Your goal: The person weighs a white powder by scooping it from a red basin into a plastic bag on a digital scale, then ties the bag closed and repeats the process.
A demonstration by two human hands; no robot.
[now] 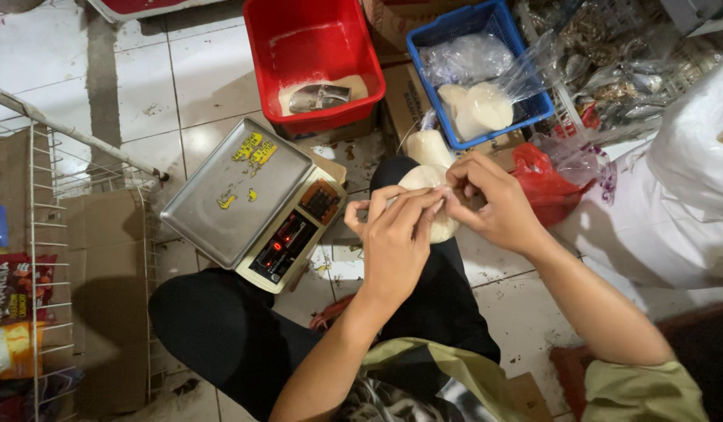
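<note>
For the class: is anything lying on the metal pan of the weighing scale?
No. The scale's pan is bare apart from stickers; both hands work a small white bag beside it.

your left hand point(392, 238) and right hand point(490, 199) pinch the neck of a small bag of white powder point(424, 181) beside the scale point(244, 191).

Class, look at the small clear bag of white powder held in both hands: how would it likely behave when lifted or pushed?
The bag of white powder looks floppy: its rounded shape would probably sag around the left hand and right hand. The thin clear film seems slippery and easily torn. Packed full, it is likely heavy for its size.
</note>
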